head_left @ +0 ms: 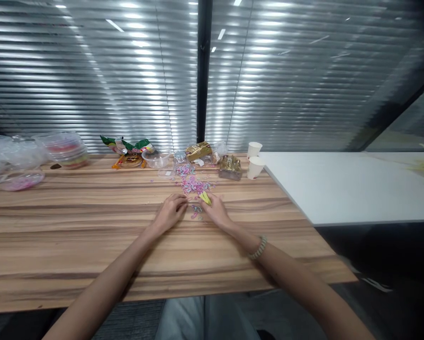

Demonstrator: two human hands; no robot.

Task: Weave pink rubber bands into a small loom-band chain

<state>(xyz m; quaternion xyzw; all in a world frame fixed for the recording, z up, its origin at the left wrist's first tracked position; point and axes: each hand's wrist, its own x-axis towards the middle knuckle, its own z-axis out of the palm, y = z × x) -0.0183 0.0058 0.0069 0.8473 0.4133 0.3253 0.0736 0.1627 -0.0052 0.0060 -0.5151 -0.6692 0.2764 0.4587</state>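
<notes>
Over the wooden table (pixel 101 226), my left hand (pixel 171 211) is closed, its fingers curled and its thumb drawn in. Something small and pinkish shows at its fingertips, too small to make out. My right hand (pixel 217 211) grips a small bright yellow object (pixel 205 198), whose exact kind I cannot tell. Between and just below the hands lie a few loose pink, purple and dark loop-shaped pieces (pixel 195 215). Beyond the fingertips spreads a larger pile of tiny pink, purple and pale blue loop-shaped pieces (pixel 194 184).
Behind the pile stand a clear plastic bowl (pixel 157 159), green snack bags (pixel 128 145), gold wrappers (pixel 198 150), a gold-topped package (pixel 230 168) and paper cups (pixel 255 168). Stacked plastic containers (pixel 64 150) are at far left. A white table (pixel 339 189) adjoins on the right.
</notes>
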